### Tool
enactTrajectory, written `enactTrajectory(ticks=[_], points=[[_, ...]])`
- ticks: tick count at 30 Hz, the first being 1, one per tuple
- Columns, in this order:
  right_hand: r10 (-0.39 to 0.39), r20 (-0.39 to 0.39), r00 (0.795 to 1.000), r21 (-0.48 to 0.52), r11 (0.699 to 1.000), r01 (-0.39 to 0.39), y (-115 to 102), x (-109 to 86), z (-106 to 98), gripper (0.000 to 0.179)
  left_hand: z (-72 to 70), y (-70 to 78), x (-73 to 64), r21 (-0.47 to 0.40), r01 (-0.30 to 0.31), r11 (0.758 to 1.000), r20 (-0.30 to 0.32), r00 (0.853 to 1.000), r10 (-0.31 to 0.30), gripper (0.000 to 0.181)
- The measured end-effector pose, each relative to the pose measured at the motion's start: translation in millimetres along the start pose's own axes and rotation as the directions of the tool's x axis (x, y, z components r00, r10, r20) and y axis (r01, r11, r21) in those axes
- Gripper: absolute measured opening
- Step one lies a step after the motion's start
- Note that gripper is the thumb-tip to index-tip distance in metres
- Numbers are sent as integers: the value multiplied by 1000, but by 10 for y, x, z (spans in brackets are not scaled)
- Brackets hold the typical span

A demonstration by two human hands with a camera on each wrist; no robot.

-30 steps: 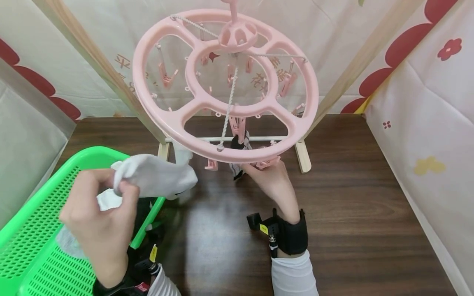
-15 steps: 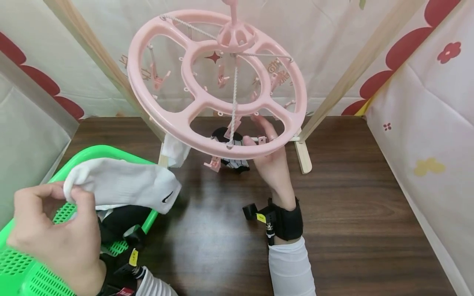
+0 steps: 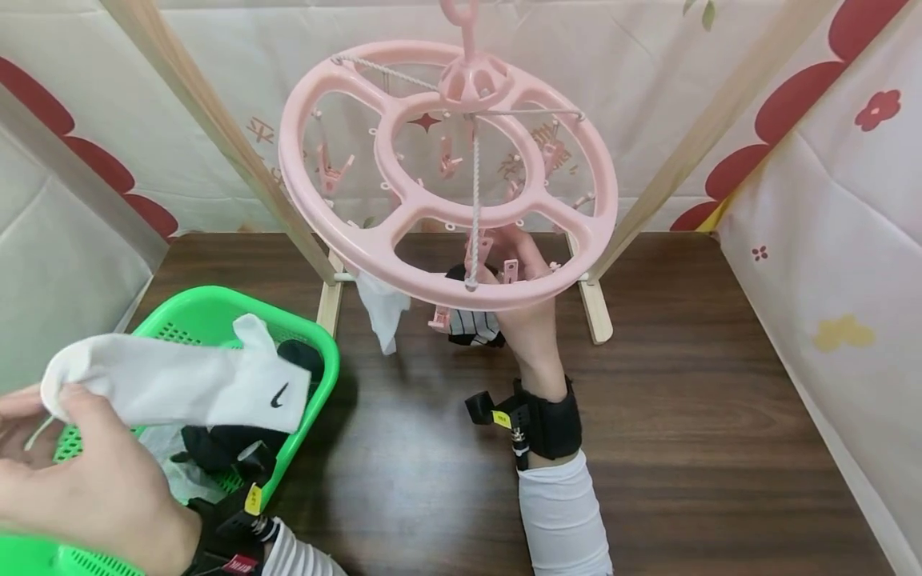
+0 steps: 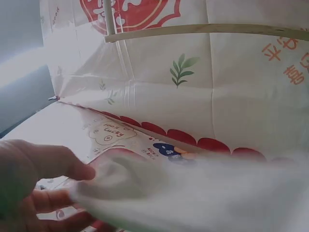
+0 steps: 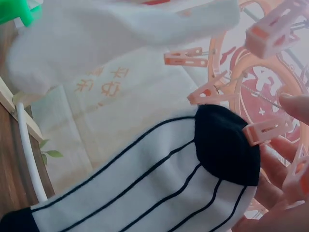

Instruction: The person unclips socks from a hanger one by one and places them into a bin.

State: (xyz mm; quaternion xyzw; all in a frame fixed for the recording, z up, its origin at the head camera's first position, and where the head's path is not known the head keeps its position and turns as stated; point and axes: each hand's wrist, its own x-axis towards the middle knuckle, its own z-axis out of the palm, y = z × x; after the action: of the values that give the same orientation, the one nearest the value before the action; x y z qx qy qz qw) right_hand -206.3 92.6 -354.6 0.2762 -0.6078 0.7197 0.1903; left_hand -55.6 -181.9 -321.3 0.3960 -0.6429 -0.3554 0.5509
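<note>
My left hand pinches the cuff of a white sock with a small black swoosh, stretched sideways over the green basket. Under the pink round clip hanger is my right hand, thumb and fingers spread apart beside a white sock with black stripes. In the right wrist view, a pink clip bites the striped sock's black patch, and the thumb stands off from it. Another white sock hangs under the hanger's left side; the ring partly hides both hanging socks.
Dark and pale clothes lie in the basket. Wooden poles with feet and a white crossbar frame the hanger over a dark wood table. Several spare pink clips dangle from the rings. Printed cloth stands behind and right.
My left hand has drawn the white sock leftward over the basket. The right hand has moved up under the ring, its fingers spreading from the striped sock and clip. The hanger has swung.
</note>
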Motion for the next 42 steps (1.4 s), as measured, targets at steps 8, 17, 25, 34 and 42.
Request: enactTrajectory(ticks=[8,17,25,34,42], points=[[-21,-3,1000,-14,1000,21,-20,11,77,33,50,17,-11,100,-192,976,185,968,172,34],[37,-2,999,17,999,-37,-59,-23,79,40,265,120,-227,-35,-320,947,425,853,304,36],[27,26,999,-5,1000,-27,-126,-21,80,36,387,256,-446,-225,-334,915,594,698,401,42],[25,37,999,-28,999,-24,-203,-43,142,42,513,318,-635,-401,-291,869,738,459,494,31],[2,58,998,-35,999,0,-234,-74,201,44,768,255,-840,-460,-283,842,793,296,533,37]])
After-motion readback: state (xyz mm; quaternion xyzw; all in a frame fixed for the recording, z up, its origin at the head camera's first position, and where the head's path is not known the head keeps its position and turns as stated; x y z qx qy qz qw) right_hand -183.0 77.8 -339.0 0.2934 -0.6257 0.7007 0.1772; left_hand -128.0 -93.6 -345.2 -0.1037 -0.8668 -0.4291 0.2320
